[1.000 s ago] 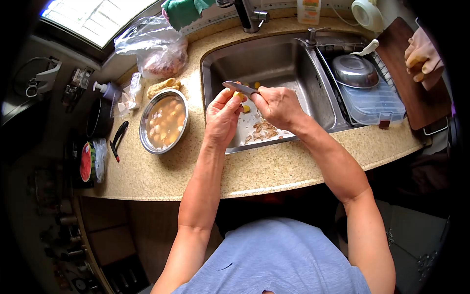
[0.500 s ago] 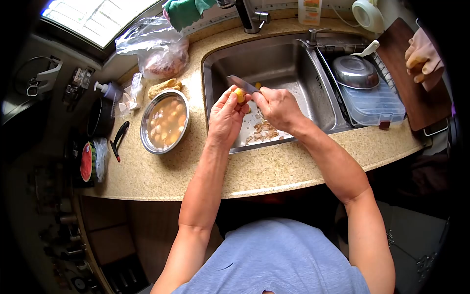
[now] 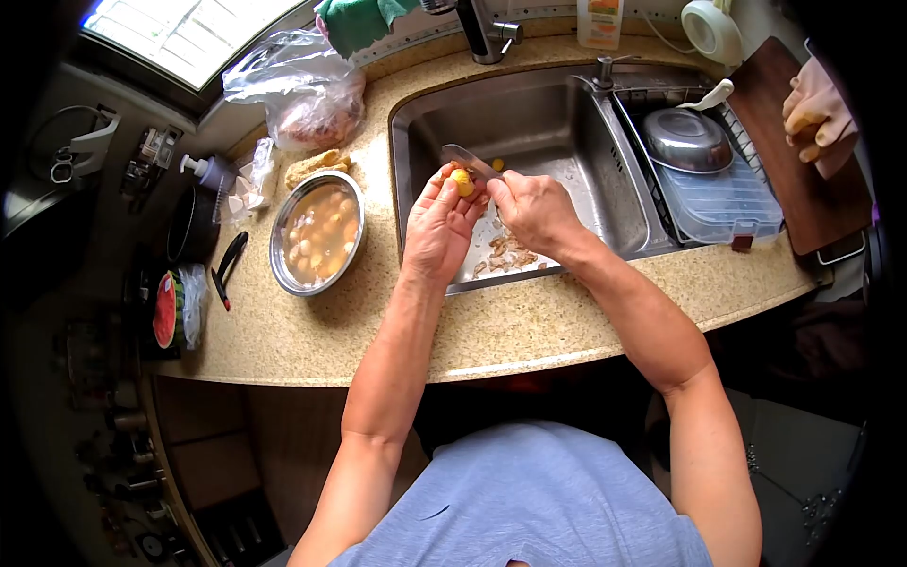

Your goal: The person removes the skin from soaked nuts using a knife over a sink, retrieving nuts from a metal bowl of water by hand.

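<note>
Over the sink (image 3: 619, 156), my left hand (image 3: 437, 230) pinches a small round yellow piece, by its look a chestnut (image 3: 462, 181), between thumb and fingers. My right hand (image 3: 539, 210) is closed around the handle of a knife (image 3: 470, 161), whose blade lies right behind the chestnut and points up to the left. How far the edge touches the chestnut I cannot tell. Brown peelings (image 3: 505, 255) lie in the sink below my hands. To the left, a metal bowl (image 3: 275, 248) holds cloudy brownish water with several round pale pieces.
Beside the bowl are a yellowish cloth or sponge (image 3: 316, 166), a plastic bag with reddish contents (image 3: 312, 113) and a black-handled tool (image 3: 227, 269). The faucet (image 3: 484, 38) stands behind the sink. On the right, a rack holds a metal bowl (image 3: 687, 139) and a clear box (image 3: 723, 203).
The chestnut has turned slightly in my left hand, and more of its yellow face shows. Both hands and the knife stay in nearly the same place.
</note>
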Motion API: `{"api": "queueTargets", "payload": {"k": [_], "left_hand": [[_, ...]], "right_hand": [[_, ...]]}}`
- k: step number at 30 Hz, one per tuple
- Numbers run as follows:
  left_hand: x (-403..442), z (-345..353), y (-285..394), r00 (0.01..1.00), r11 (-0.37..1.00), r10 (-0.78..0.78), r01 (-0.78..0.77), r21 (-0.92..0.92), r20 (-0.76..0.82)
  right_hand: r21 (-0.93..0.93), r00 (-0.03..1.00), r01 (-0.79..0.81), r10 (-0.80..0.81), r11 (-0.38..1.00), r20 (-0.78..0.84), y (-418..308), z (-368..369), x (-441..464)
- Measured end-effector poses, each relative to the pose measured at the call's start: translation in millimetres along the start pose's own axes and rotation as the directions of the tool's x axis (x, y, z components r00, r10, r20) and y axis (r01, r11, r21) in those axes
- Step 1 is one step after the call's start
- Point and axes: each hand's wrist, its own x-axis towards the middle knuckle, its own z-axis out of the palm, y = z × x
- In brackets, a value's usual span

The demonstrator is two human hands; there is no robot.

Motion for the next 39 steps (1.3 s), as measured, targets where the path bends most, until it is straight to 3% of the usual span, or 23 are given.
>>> {"api": "queueTargets", "payload": {"k": [3, 6, 11, 14, 18, 21, 25, 30, 36, 39], "left_hand": [[-0.6, 4.6, 1.6, 0.999, 1.000, -0.013, 0.012, -0.026, -0.030], [-2.7, 17.2, 4.1, 0.998, 1.000, 0.014, -0.012, 0.021, -0.067], [0.9, -2.6, 0.1, 0.999, 0.999, 0.035, -0.035, -0.007, -0.002], [0.0, 7.6, 2.8, 1.000, 0.999, 0.029, -0.029, -0.016, -0.009], [2.1, 1.5, 2.6, 1.000, 0.999, 0.025, -0.025, -0.034, -0.001], [1.4, 2.6, 1.8, 1.000, 0.999, 0.020, -0.020, -0.030, 0.002], [-0.2, 12.5, 5.2, 0.998, 0.999, 0.031, -0.032, -0.027, -0.045], [2.6, -0.4, 2.1, 0.998, 0.999, 0.029, -0.027, -0.029, 0.064], [0.7, 5.3, 1.8, 1.000, 0.999, 0.021, -0.021, -0.024, -0.007], [-1.0, 4.0, 1.2, 1.000, 0.999, -0.024, 0.024, 0.028, -0.015]], "right_hand": [[0.054, 0.999, -0.032, 0.032, 0.998, 0.005, 0.2, -0.6, 0.3], [0.103, 0.995, 0.096, -0.095, 0.990, -0.013, -1.8, 0.3, -1.5], [-0.006, 1.000, -0.004, 0.004, 1.000, 0.007, 2.9, -0.7, 0.1], [0.091, 0.999, 0.043, -0.044, 0.995, 0.012, -5.6, -7.4, -0.4], [0.060, 0.998, 0.057, -0.059, 0.997, 0.021, 1.9, 0.1, 0.1], [0.019, 0.999, -0.038, 0.037, 0.999, 0.037, -0.9, -5.4, 0.3], [0.061, 0.998, 0.057, -0.058, 0.997, 0.009, -1.8, -2.3, -1.0], [-0.003, 0.997, 0.079, -0.079, 0.997, 0.015, -1.6, -2.5, -0.4], [0.083, 0.996, -0.071, 0.066, 0.994, 0.058, -4.9, -8.8, 2.2], [0.397, 0.995, 0.029, 0.010, 0.918, -0.095, -11.1, -10.7, 4.3]]}}
